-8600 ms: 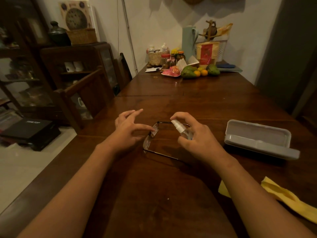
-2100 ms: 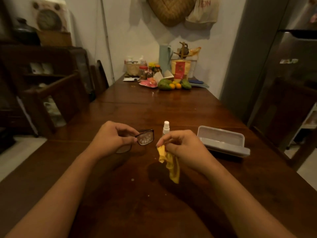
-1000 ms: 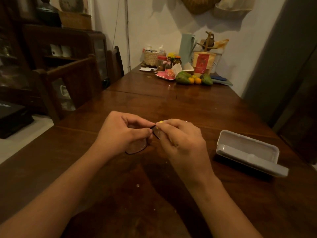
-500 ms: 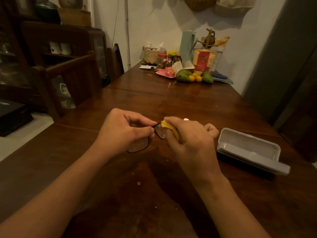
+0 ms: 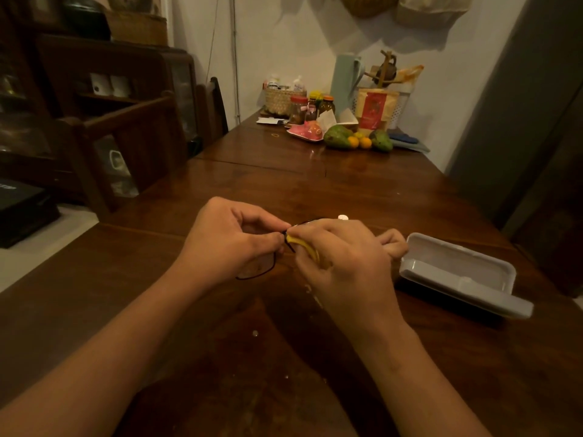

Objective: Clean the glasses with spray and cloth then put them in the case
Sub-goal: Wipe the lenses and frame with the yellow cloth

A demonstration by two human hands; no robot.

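My left hand (image 5: pixel 232 242) pinches the dark-framed glasses (image 5: pixel 262 271) near the bridge, just above the wooden table. One lens shows under that hand. My right hand (image 5: pixel 344 263) pinches the yellow cloth (image 5: pixel 307 249) around the other lens, which is mostly hidden. Behind my right hand only the white cap of the spray bottle (image 5: pixel 343 217) peeks out. The grey glasses case (image 5: pixel 457 274) lies open on the table to the right of my right hand.
The long wooden table (image 5: pixel 315 184) carries jars, a basket, fruit (image 5: pixel 339 137) and a bag at its far end by the wall. A wooden chair (image 5: pixel 126 146) and a cabinet stand to the left.
My right hand has slid the cloth a little along the lens toward the bridge. My left hand keeps its hold on the frame, and the case has not moved.
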